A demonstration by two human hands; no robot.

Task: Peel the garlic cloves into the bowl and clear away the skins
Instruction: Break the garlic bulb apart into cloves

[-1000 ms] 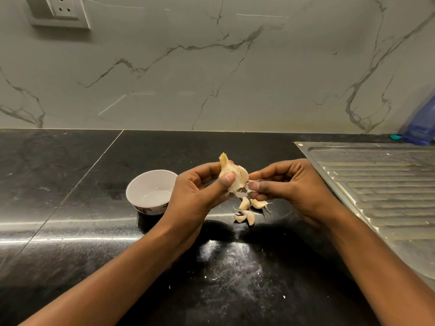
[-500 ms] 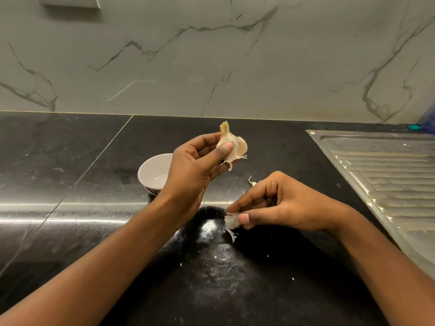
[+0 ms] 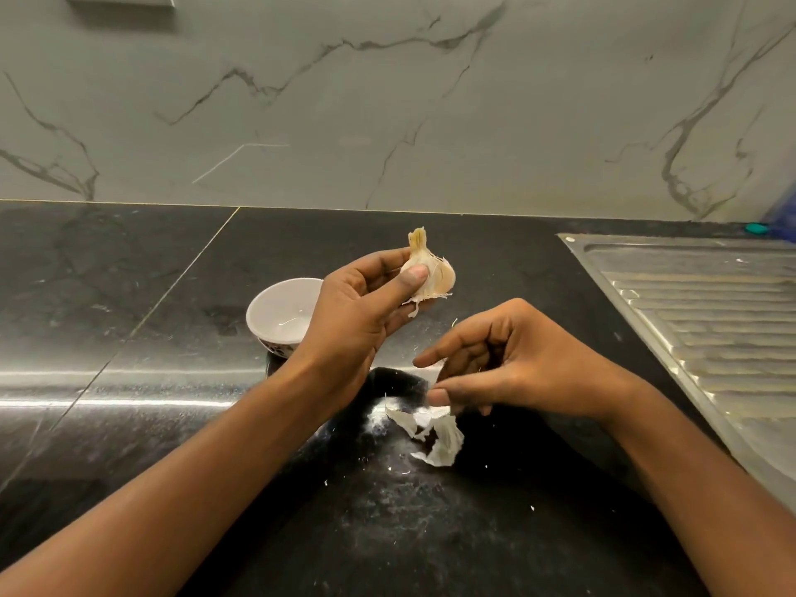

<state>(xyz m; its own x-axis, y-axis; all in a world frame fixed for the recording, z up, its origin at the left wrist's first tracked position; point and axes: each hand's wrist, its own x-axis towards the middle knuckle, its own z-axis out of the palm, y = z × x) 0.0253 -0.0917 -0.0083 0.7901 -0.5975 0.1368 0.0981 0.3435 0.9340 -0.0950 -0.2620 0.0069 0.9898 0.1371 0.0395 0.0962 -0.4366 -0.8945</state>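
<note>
Head view is showing a person working with both bare hands over a black counter (image 3: pixel 129 338). The left hand (image 3: pixel 357 321) is gripping the garlic bulb (image 3: pixel 430 273), raised above the counter, with the thumb pressing across its front and the fingers curling round behind. The bulb's dry stem is pointing up and shreds of papery skin are hanging from its underside. The right hand (image 3: pixel 517 359) is hovering lower and nearer the camera, slack and grasping nothing that I can see. Its forefinger and thumb are pointing left with a gap between them, and the other fingers are curling loosely downward. The torn skins (image 3: pixel 435 433) are lying as a crumpled white piece on the counter just under that thumb; whether the thumb is touching them I cannot tell. Small white flecks (image 3: pixel 326 483) are lying scattered around them on the dark stone. The bowl (image 3: pixel 282 312), white inside with a dark pattern low on its outer wall, is sitting on the counter behind the left hand, which is hiding its right edge. A ribbed steel drainboard (image 3: pixel 710 316) is running along the right side, well apart from the skins. A grey veined marble wall (image 3: pixel 387 101) is rising behind the counter, with a teal cap (image 3: pixel 757 228) showing at its foot by the far right edge
</note>
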